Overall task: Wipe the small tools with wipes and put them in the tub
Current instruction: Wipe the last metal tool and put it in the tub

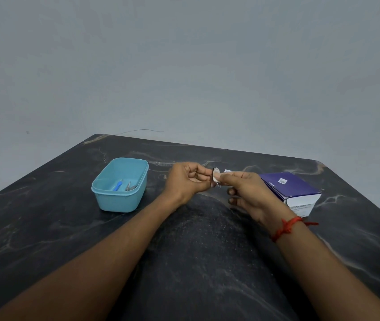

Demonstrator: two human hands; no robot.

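Left hand pinches small metal tool; right hand pinches wipe against it, above counter centre. Tub (blue-handled tool inside) toward far left corner; purple box at right edge.

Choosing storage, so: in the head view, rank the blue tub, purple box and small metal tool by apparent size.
Largest: blue tub and purple box, alike, not ranked.
Smallest: small metal tool, wrapped in a wipe.

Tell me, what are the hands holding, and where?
A small metal tool wrapped in a white wipe. The left hand pinches the tool from one side; the right hand pinches the wipe around it.
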